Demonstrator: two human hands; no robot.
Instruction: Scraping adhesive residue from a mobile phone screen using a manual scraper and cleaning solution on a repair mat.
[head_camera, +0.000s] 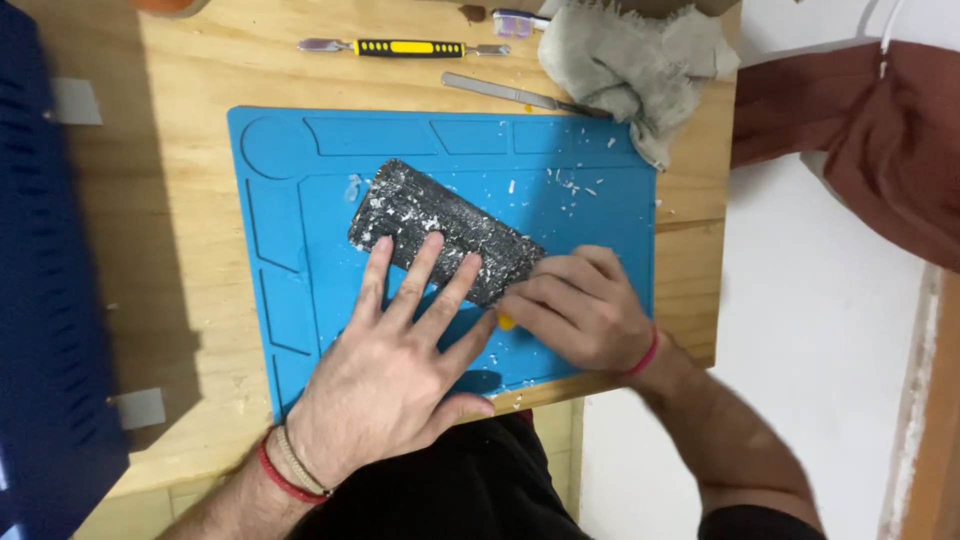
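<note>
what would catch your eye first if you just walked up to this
The shattered black phone lying slantwise in the middle of the blue mat, with white chips scattered around it. The left hand presses flat on its lower end, while the right hand works at its right end with a small yellow piece under the fingers. Beyond the mat lie a yellow-handled tool and a grey rag.

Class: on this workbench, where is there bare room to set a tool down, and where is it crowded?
Bare wood lies left of the blue mat. The mat's right part holds only chips. Crowded: the phone under the left hand and right hand.
</note>
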